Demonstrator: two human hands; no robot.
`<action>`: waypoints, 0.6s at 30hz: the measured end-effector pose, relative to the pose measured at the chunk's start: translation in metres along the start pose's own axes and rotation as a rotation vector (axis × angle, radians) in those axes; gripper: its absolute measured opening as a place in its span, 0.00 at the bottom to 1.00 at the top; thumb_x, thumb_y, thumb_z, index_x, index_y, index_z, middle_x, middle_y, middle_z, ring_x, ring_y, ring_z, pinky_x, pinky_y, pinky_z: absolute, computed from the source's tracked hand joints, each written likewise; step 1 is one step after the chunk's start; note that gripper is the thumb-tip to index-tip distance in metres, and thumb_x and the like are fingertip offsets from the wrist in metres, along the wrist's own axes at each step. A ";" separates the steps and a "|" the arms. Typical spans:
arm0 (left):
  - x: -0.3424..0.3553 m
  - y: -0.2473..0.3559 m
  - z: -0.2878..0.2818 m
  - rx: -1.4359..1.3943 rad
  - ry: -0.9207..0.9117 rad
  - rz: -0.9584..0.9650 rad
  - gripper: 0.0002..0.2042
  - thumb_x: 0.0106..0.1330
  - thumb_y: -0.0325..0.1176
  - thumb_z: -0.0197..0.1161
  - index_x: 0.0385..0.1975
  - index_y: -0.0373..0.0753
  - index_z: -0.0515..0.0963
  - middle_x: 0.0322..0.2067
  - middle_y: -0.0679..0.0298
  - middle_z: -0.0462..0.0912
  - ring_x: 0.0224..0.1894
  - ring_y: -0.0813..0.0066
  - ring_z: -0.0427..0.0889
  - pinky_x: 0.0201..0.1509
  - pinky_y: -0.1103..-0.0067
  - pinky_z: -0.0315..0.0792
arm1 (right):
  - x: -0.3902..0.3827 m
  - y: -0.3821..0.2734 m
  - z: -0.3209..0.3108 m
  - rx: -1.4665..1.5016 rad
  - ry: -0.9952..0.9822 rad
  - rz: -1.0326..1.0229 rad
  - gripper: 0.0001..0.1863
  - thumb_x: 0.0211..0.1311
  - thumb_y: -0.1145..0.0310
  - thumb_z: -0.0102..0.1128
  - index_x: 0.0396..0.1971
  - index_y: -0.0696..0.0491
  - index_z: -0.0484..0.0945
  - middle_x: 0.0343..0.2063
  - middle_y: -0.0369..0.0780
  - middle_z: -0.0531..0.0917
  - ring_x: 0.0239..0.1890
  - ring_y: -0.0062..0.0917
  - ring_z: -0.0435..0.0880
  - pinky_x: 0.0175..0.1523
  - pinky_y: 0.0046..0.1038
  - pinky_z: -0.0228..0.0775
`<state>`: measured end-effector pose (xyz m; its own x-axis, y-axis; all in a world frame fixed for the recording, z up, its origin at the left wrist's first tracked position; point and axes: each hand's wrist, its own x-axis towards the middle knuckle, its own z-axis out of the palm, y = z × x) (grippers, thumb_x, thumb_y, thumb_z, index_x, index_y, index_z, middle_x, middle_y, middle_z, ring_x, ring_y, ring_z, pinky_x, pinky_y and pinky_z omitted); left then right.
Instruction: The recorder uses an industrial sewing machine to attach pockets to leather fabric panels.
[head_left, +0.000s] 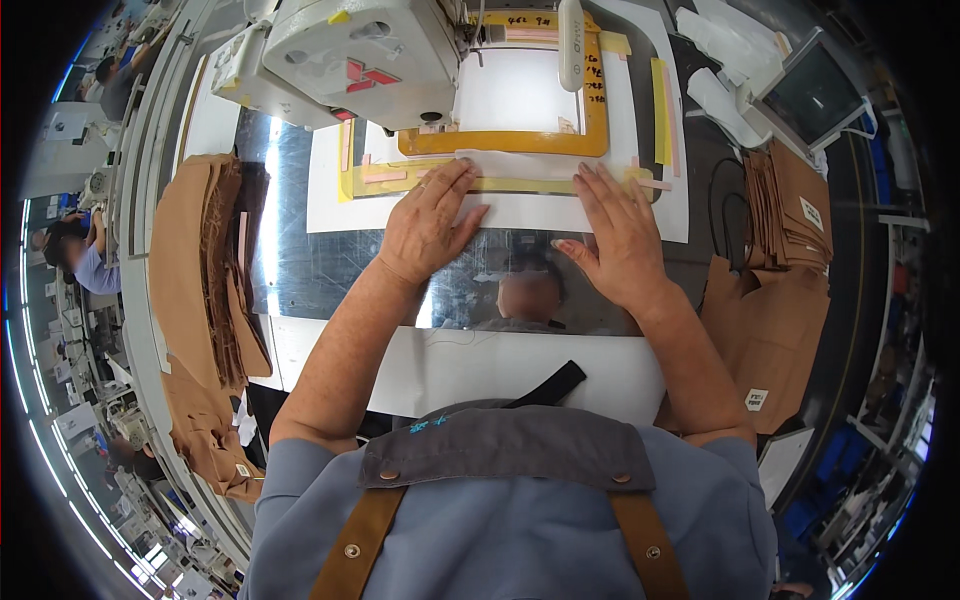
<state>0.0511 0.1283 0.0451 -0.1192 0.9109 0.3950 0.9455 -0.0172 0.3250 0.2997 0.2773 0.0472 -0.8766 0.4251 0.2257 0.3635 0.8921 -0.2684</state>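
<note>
Brown pile (190,275) at far left, apparently kept within reach. The machine head (365,65) overhangs, blocking access farther back. The left hand (432,215) lies flat, fingertips on a white strip (525,166) along the yellow frame's (500,144) near edge, seemingly steadying it; the right hand (620,235), thumb wide, rests at its other end. Rightward: brown pieces (790,215), monitor (815,88).

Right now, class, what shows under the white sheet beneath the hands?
Past the near and left edges of the white sheet, a shiny metal plate shows, apparently continuing underneath. Whatever else the sheet covers cannot be seen.
</note>
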 end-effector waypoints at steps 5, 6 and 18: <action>-0.003 -0.007 0.001 -0.004 -0.038 0.004 0.30 0.66 0.44 0.70 0.62 0.30 0.74 0.61 0.46 0.77 0.63 0.46 0.78 0.71 0.61 0.70 | 0.015 0.002 0.008 -0.068 -0.050 0.013 0.44 0.69 0.37 0.54 0.73 0.57 0.65 0.72 0.45 0.70 0.77 0.35 0.63 0.82 0.49 0.40; -0.004 -0.007 0.000 -0.007 -0.058 -0.016 0.32 0.66 0.47 0.69 0.63 0.29 0.73 0.62 0.45 0.76 0.65 0.43 0.75 0.73 0.59 0.68 | 0.018 0.002 0.010 -0.064 -0.065 0.017 0.45 0.69 0.35 0.53 0.73 0.57 0.64 0.71 0.45 0.70 0.77 0.34 0.63 0.82 0.50 0.39; -0.016 0.032 -0.002 0.169 -0.198 0.090 0.31 0.69 0.53 0.64 0.62 0.32 0.75 0.66 0.51 0.73 0.71 0.56 0.71 0.73 0.58 0.65 | 0.029 -0.009 0.014 -0.108 -0.092 0.049 0.48 0.68 0.33 0.53 0.74 0.56 0.63 0.72 0.45 0.69 0.76 0.37 0.63 0.82 0.53 0.36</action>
<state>0.0829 0.1122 0.0508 0.0138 0.9719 0.2349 0.9887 -0.0483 0.1419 0.2667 0.2796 0.0428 -0.8802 0.4573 0.1271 0.4341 0.8839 -0.1738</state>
